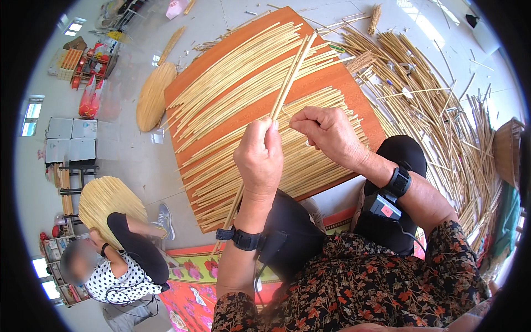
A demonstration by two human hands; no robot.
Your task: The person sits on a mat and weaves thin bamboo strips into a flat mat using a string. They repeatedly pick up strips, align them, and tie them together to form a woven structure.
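My left hand (259, 157) is closed around a few long pale stalks (290, 77), which point up and away and also stick out below my fist. Just right of them, my right hand (326, 130) is pinched shut. A thin thread (285, 112) seems to run from the stalks to its fingertips; it is too fine to see clearly. Under both hands stands a low orange-brown board (254, 113). Several rows of straight, peeled stalks (238, 61) lie side by side across it, and one row (310, 160) is partly hidden by my hands.
Loose stalks (426, 99) are heaped on the floor at the right, beside a woven basket (508, 152). A round stalk-made panel (156, 97) lies left of the board. At lower left, another person (119, 265) sits with a larger round panel (110, 207). A floral mat (193, 299) lies below.
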